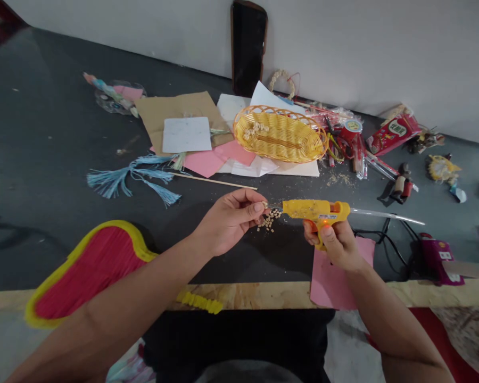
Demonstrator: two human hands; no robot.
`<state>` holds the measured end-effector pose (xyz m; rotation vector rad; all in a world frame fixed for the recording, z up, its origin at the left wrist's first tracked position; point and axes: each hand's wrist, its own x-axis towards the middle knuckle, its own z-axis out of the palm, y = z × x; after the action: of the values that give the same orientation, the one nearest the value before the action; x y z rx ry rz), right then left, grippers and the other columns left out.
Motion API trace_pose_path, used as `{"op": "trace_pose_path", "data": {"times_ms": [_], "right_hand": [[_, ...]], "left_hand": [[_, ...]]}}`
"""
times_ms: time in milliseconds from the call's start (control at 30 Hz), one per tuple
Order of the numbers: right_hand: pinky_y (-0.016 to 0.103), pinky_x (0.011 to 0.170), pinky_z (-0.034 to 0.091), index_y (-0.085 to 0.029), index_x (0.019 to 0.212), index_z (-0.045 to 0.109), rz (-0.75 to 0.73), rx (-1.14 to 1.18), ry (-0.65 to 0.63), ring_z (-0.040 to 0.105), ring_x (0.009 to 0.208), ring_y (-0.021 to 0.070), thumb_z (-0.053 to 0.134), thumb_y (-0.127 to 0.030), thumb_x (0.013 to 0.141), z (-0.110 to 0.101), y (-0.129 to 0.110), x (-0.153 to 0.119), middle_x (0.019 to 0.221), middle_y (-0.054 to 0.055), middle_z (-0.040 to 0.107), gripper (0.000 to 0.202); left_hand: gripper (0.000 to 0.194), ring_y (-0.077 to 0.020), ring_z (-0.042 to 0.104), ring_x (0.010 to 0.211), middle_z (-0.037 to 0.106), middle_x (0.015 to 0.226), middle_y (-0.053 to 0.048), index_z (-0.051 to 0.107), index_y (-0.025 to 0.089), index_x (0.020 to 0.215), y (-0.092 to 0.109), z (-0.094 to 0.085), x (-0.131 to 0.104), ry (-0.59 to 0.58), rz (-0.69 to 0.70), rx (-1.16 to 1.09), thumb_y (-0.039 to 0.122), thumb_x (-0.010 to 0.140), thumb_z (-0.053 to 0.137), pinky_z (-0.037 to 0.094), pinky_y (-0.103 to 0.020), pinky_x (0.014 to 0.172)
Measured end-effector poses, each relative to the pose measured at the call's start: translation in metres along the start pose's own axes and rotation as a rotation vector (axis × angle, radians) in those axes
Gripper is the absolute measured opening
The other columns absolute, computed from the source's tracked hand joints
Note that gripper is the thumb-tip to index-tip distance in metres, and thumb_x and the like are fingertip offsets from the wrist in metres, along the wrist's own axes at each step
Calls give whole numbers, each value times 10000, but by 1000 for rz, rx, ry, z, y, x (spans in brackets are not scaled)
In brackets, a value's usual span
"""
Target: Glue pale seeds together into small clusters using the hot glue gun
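Right now my right grip [337, 244] is wrapped round the glue gun [309, 209], with the fingers at its trigger side, and my left grip [235, 217] is pinched shut on a small pale piece [265, 204] at the fingertips. What matters most is the line between them: the gun's long axis runs crosswise from my right grip toward my left, its nozzle [277, 205] aimed at the piece and just beside it; whether they touch, I cannot tell. The nozzle end is nearer my left grip, while the clear glue stick [387, 215] juts out behind, to the right of my right grip. So the gun lies in and above my right grip, and the piece sits at the near-side tip of my left. Between both grips, on the worktop [239, 268], lies a loose heap of bits [272, 218]; beyond them stands the basket [289, 150], and pink paper [341, 284] lies under my right grip.
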<state>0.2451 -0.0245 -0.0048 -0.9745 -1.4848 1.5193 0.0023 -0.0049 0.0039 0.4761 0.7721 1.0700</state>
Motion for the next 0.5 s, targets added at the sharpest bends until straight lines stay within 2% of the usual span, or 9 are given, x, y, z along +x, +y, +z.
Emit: {"op": "trace_pose_path", "data": {"times_ms": [133, 367, 500], "right_hand": [[253, 509, 393, -236, 999, 553, -11, 14, -9, 457, 584, 104, 505, -512, 968, -1, 2, 0, 775, 9, 537, 283], [245, 483, 373, -228, 933, 565, 2, -10, -21, 438, 574, 105, 502, -531, 961, 1, -1, 0, 754, 9, 524, 311], [241, 495, 380, -235, 972, 562, -16, 5, -21, 447, 587, 100, 501, -505, 972, 0, 0, 0, 781, 8, 537, 277]], "left_hand": [[236, -82, 648, 631, 697, 669, 12, 729, 159, 707, 0, 1, 0, 19, 1, 0, 219, 587, 923, 526, -163, 579], [246, -72, 620, 612, 690, 669, 17, 726, 162, 695, 0, 0, 2, 40, 10, 18, 231, 573, 929, 528, -170, 581], [260, -71, 611, 617, 679, 667, 17, 725, 159, 682, 0, 0, 2, 54, 5, 33, 252, 559, 935, 525, -166, 578]]}}
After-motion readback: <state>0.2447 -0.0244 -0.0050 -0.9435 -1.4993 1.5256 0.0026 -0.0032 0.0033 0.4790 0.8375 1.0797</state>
